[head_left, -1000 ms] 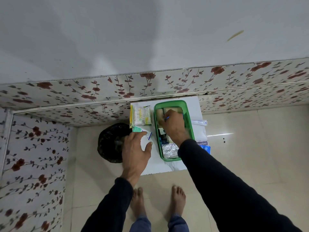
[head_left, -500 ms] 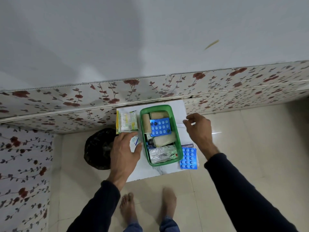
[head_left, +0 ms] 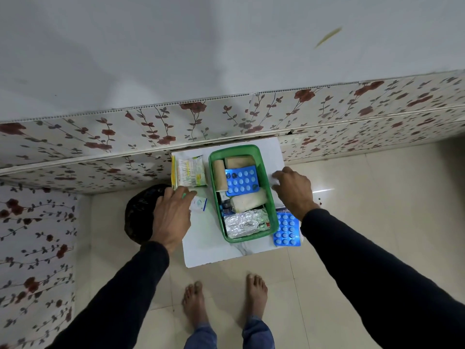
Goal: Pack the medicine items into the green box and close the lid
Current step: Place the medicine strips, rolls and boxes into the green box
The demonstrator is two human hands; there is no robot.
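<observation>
The green box [head_left: 273, 224] stands open on a small white table [head_left: 214, 250]. Inside lie tan bandage rolls [head_left: 238, 161], a blue pill strip [head_left: 242, 180], a white gauze roll [head_left: 249, 203] and a silver foil pack [head_left: 242, 224]. My left hand [head_left: 173, 215] rests on the table left of the box, fingers over a small white sachet [head_left: 199, 204]. A yellow-green packet [head_left: 189, 171] lies beyond it. My right hand [head_left: 293, 190] reaches down to the table right of the box, fingers spread over something I cannot make out. Another blue pill strip [head_left: 286, 230] lies near the box's front right corner.
A black bag [head_left: 141, 212] sits on the floor left of the table. A flowered wall panel [head_left: 226, 119] runs behind the table. My bare feet [head_left: 226, 298] stand on the tiled floor in front of it.
My right hand left the box after setting a blue pill strip inside, and moved to the table right of the box. My left hand stayed on the table's left side.
</observation>
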